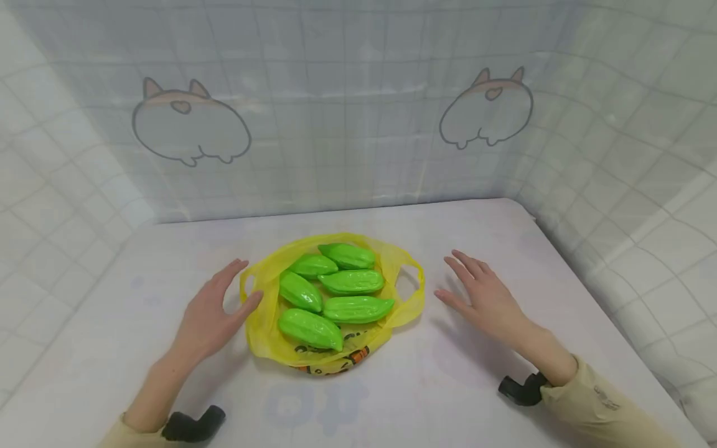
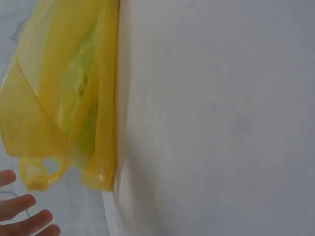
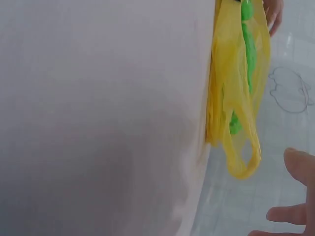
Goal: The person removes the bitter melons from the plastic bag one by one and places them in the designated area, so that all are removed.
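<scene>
A yellow plastic bag [image 1: 262, 333] stands with its mouth spread wide on the tabletop in the head view. Several shiny green, ridged, pointed fruits or vegetables [image 1: 358, 309] lie inside it; their exact kind I cannot tell. My left hand [image 1: 206, 322] is beside the bag's left handle, thumb and fingers apart, holding nothing. Off the bag's right side, my right hand [image 1: 495, 305] hovers with fingers extended, apart from the right handle [image 1: 421, 291]. The wrist views show the bag [image 2: 106, 98] from its sides, with a loop handle [image 3: 253, 160] hanging outward near my right fingers [image 3: 288, 214].
The pale tabletop [image 1: 448, 398] extends around the bag, with faint printed lettering in front. Light gridded curtains [image 1: 336, 155] with cartoon animal outlines enclose the back and sides. Black wrist mounts [image 1: 193, 426] sit at both beige sleeves.
</scene>
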The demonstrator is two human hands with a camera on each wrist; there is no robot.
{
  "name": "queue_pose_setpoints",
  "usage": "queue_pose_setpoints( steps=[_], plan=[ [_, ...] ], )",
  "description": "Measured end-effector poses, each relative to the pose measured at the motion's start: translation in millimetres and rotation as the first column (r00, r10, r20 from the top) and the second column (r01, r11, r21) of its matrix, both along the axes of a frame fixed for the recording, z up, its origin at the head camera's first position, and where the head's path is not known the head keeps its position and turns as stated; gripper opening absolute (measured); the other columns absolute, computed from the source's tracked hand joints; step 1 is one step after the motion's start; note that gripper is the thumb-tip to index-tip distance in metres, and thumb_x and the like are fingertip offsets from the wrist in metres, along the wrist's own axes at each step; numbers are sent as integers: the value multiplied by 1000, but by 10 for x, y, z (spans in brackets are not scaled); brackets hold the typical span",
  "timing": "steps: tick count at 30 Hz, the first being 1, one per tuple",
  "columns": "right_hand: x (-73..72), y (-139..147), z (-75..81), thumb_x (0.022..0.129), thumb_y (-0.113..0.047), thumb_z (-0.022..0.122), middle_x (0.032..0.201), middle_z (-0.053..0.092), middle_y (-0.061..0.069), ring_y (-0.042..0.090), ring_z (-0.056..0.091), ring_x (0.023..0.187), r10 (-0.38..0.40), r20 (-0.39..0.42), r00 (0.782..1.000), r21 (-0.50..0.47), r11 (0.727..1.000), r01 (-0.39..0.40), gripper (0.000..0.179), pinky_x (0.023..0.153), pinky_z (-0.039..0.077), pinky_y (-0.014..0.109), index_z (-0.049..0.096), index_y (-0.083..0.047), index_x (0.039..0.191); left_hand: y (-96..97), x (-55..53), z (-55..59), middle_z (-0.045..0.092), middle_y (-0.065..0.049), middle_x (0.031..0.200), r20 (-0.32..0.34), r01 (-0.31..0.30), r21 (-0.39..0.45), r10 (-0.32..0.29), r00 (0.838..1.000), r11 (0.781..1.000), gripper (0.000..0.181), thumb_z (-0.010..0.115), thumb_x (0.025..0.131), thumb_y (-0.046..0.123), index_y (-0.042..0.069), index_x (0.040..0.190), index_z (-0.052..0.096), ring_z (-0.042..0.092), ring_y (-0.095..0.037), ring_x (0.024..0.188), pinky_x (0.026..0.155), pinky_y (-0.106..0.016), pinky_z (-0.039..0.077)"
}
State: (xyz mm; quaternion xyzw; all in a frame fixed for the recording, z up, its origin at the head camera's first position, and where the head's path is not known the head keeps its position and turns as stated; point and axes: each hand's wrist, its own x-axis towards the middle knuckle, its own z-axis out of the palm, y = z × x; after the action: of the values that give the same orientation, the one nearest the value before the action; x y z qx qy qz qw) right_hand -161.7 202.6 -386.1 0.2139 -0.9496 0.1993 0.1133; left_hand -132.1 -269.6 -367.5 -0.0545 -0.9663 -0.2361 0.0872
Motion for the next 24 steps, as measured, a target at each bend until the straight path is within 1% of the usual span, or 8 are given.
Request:
queue_pose_setpoints(
  steps=[4,7,9,12,15,18,20,24],
  plan=[
    [8,-105,-22,96,-41,65,147,49,15,37,47,131,16,-27,1000,-79,997,-18,61,107,43,58,51,-4,142,29,-8,-18,42,-21,153,59,-20,118,13,998,993,74,59,96,52,14,155,35,46,-45,131,104,-63,44],
    [18,-175,-48,93,-32,70,138,56,13,34,52,125,35,-100,994,-153,987,-50,51,104,46,55,58,-3,134,40,-24,-40,42,-22,152,103,-31,170,13,995,985,75,62,95,51,13,154,35,45,-44,132,105,-61,45],
    [19,-227,-66,90,-25,74,130,60,11,30,57,115,43,-162,986,-207,975,-76,44,95,52,50,63,-3,127,43,-35,-58,43,-22,151,109,-35,198,13,994,979,73,64,95,46,13,154,36,46,-45,131,104,-60,47],
    [3,-311,-95,86,-17,78,120,64,8,24,62,97,53,-232,971,-287,950,-121,35,79,57,41,68,-4,117,38,-51,-84,46,-22,148,84,-31,232,11,996,972,67,66,96,37,13,152,39,49,-44,129,102,-59,49],
    [-20,-386,-136,84,-8,79,112,66,4,19,61,84,71,-267,961,-359,918,-167,29,69,55,34,70,-5,111,41,-69,-118,49,-20,145,42,-25,267,14,999,963,63,69,95,30,13,150,43,51,-42,127,100,-58,51],
    [-39,-470,-179,83,-3,78,109,67,3,19,61,83,97,-285,954,-416,884,-214,27,69,53,29,71,-6,109,58,-88,-147,51,-18,144,10,-27,292,25,1000,956,59,70,94,26,14,147,46,52,-41,125,100,-57,52],
    [-48,-529,-203,82,-1,77,107,67,6,19,60,84,122,-288,950,-448,859,-246,28,70,53,30,71,-7,109,76,-99,-151,51,-18,144,1,-33,301,34,999,953,57,69,94,24,13,146,48,52,-40,125,100,-57,51],
    [-62,-640,-236,84,-2,76,107,68,9,20,60,86,174,-258,950,-477,833,-282,27,74,53,32,70,-5,110,106,-120,-137,52,-18,143,-10,-36,306,41,999,951,54,69,94,19,10,144,49,51,-41,124,100,-58,51]
  ],
)
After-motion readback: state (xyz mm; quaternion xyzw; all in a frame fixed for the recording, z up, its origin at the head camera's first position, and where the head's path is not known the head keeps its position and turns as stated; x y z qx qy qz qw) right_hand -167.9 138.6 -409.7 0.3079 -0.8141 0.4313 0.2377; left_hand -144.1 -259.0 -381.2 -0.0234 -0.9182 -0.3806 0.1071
